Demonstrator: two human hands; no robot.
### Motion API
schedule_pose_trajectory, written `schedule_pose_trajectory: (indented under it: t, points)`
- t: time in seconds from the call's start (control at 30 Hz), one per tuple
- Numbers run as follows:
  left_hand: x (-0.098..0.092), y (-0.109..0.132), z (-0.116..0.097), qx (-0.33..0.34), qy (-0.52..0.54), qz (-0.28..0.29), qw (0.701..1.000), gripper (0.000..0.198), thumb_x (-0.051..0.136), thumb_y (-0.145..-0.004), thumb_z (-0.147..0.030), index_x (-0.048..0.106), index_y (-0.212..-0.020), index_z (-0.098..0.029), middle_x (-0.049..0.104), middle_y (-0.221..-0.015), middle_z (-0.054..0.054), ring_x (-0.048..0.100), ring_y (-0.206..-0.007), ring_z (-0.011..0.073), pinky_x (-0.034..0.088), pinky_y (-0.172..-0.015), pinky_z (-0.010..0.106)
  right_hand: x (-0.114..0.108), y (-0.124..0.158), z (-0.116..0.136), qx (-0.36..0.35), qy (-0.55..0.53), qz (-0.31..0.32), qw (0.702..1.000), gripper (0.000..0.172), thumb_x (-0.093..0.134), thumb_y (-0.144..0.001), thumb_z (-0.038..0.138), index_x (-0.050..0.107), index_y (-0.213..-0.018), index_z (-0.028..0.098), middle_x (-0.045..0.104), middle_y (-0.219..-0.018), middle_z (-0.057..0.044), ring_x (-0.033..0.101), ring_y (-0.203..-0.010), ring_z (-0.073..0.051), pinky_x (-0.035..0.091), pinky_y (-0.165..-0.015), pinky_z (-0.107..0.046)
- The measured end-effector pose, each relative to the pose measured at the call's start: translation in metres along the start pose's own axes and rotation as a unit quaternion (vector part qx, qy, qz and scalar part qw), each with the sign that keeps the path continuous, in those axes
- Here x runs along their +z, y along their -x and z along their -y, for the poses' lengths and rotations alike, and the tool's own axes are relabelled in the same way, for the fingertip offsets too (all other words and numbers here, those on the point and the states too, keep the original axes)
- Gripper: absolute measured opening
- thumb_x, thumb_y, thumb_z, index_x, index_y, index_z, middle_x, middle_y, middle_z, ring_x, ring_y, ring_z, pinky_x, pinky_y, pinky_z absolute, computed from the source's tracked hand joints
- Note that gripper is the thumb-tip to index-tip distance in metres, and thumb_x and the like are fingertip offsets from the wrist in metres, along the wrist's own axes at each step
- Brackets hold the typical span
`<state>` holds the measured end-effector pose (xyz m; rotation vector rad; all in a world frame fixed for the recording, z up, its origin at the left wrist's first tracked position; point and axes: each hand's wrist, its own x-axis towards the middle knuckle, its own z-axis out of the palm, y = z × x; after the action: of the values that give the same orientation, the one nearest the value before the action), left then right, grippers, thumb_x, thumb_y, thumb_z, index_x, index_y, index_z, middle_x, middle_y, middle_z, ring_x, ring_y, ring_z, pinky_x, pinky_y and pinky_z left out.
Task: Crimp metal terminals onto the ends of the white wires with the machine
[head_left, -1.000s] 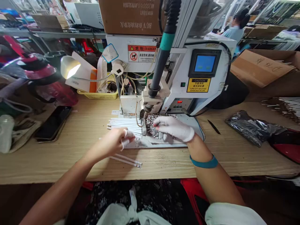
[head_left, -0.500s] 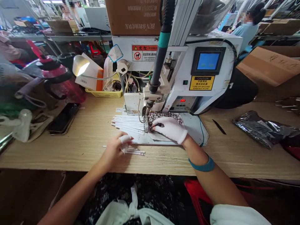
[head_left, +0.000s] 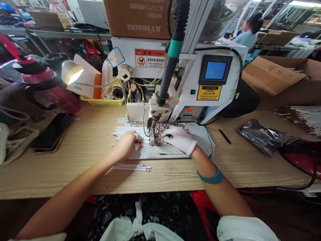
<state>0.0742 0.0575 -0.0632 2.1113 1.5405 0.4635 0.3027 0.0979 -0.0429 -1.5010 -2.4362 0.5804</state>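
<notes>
My left hand [head_left: 127, 144], with white tape or covers on some fingertips, is closed at the front left of the machine's metal press head [head_left: 151, 135]. It lies over a fan of thin white strips [head_left: 122, 130]; whatever its fingertips pinch is hidden. On the other side of the head, my right hand [head_left: 181, 140] wears a white glove with bare fingertips. Its thumb and finger are pinched together at a pile of small dark-and-white speckled pieces [head_left: 160, 129]; what they hold is too small to make out. Several loose white strips [head_left: 132, 167] lie on the table below my left hand.
The white machine [head_left: 185, 80] has a blue screen [head_left: 215, 70] and a high-temperature warning label. A lamp [head_left: 72, 72], yellow basket [head_left: 102, 101] and phone [head_left: 54, 132] are to the left. Rightward lie a black blade-like tool [head_left: 224, 136], a plastic bag [head_left: 263, 135] and a cardboard box [head_left: 273, 75].
My left hand has moved up from the loose strips on the table to the strips by the press head. My right hand stays at the speckled pile. The view has shifted a little.
</notes>
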Motion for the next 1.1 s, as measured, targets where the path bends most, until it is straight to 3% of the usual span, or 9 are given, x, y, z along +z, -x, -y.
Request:
schedule_pose_trajectory:
  t: [0.13,0.3,0.4,0.47,0.6,0.73,0.8,1.1]
  points:
    - [-0.006,-0.004,-0.001,-0.012,0.0,0.025,1.0,0.019,0.049,-0.064,-0.005,0.064,-0.062,-0.016,0.064,-0.07,0.005,0.056,-0.063,0.0165,0.042,-0.058,0.024,0.007,0.0,0.008,-0.021,-0.013,-0.028,0.999,0.009,0.064,-0.077,0.023,0.073,-0.079,0.022,0.063,-0.079,-0.003,0.055,-0.073,-0.016,0.036,-0.064,-0.026]
    - [-0.015,-0.003,-0.007,-0.023,-0.013,0.034,0.999,0.021,0.047,-0.067,-0.008,0.067,-0.067,-0.015,0.067,-0.069,0.006,0.057,-0.062,0.017,0.04,-0.056,0.023,0.016,-0.004,0.013,-0.054,-0.022,-0.015,0.998,0.011,0.061,-0.078,0.018,0.07,-0.073,0.018,0.062,-0.083,-0.006,0.056,-0.075,-0.017,0.037,-0.065,-0.027]
    - [-0.02,-0.003,-0.01,-0.048,0.029,0.057,0.997,0.018,0.051,-0.067,-0.011,0.068,-0.071,-0.014,0.068,-0.066,0.004,0.057,-0.059,0.0157,0.039,-0.055,0.022,0.016,-0.004,0.011,-0.033,-0.091,-0.037,0.995,0.008,0.061,-0.078,0.019,0.066,-0.072,0.017,0.064,-0.079,-0.005,0.058,-0.076,-0.017,0.039,-0.066,-0.027]
    - [-0.021,-0.004,-0.011,-0.058,0.065,0.063,0.994,0.014,0.056,-0.067,-0.017,0.069,-0.072,-0.014,0.067,-0.065,0.003,0.056,-0.059,0.0155,0.039,-0.054,0.022,0.014,-0.004,0.01,0.025,-0.18,-0.034,0.983,0.009,0.06,-0.078,0.024,0.063,-0.074,0.017,0.062,-0.067,-0.002,0.057,-0.063,-0.015,0.04,-0.057,-0.025]
    - [-0.021,-0.008,-0.006,-0.039,0.109,0.057,0.992,0.014,0.058,-0.067,-0.026,0.065,-0.063,-0.014,0.064,-0.066,0.003,0.053,-0.058,0.0141,0.038,-0.055,0.022,0.01,-0.005,0.011,0.131,-0.389,0.037,0.911,0.016,0.061,-0.075,0.032,0.058,-0.075,0.016,0.056,-0.056,0.001,0.049,-0.041,-0.009,0.036,-0.04,-0.022]
    - [-0.024,-0.017,-0.003,-0.012,0.142,0.083,0.986,0.021,0.059,-0.067,-0.033,0.06,-0.057,-0.014,0.053,-0.057,-0.001,0.043,-0.053,0.0108,0.031,-0.051,0.021,0.011,-0.007,0.015,0.12,-0.541,0.045,0.831,0.026,0.071,-0.062,0.029,0.058,-0.079,0.013,0.057,-0.061,0.001,0.053,-0.048,-0.009,0.043,-0.041,-0.021]
    - [-0.026,-0.023,-0.004,-0.021,0.192,0.116,0.974,0.023,0.059,-0.067,-0.036,0.058,-0.058,-0.015,0.048,-0.054,-0.003,0.038,-0.051,0.0097,0.029,-0.049,0.021,0.015,-0.009,0.017,0.124,-0.566,0.047,0.814,0.028,0.072,-0.06,0.028,0.056,-0.079,0.014,0.055,-0.06,0.002,0.051,-0.047,-0.008,0.04,-0.037,-0.018]
    - [-0.023,-0.035,-0.006,-0.034,0.305,0.145,0.941,0.02,0.057,-0.06,-0.032,0.062,-0.063,-0.013,0.048,-0.054,-0.004,0.035,-0.052,0.0083,0.028,-0.05,0.02,0.024,-0.015,0.026,0.134,-0.524,0.027,0.841,0.02,0.065,-0.064,0.025,0.054,-0.078,0.016,0.049,-0.055,0.007,0.039,-0.039,-0.004,0.026,-0.028,-0.013]
